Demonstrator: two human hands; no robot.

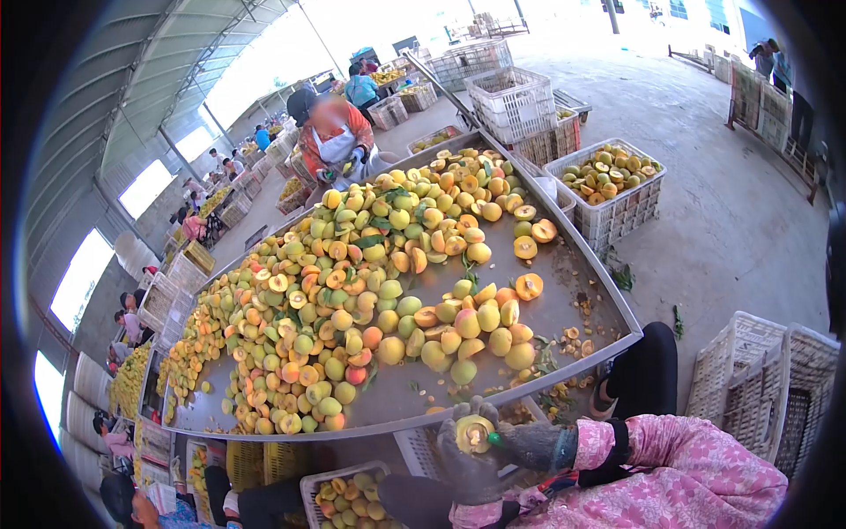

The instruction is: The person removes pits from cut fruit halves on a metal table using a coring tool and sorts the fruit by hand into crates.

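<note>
The left hand in a grey glove (463,472) holds a round, yellow-green cut fruit (476,434) just past the near rim of the big grey metal table (401,403). The right hand in a grey glove (533,443) is closed on a small green thing (495,438) beside it. In the big yellow and orange fruit heap (341,319), some are cut open, but lots look whole; bare metal lies between heap and rim

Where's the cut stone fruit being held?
The cut stone fruit is at the bottom centre of the head view, in the left hand, just below the metal tray, beside the right hand.
</note>
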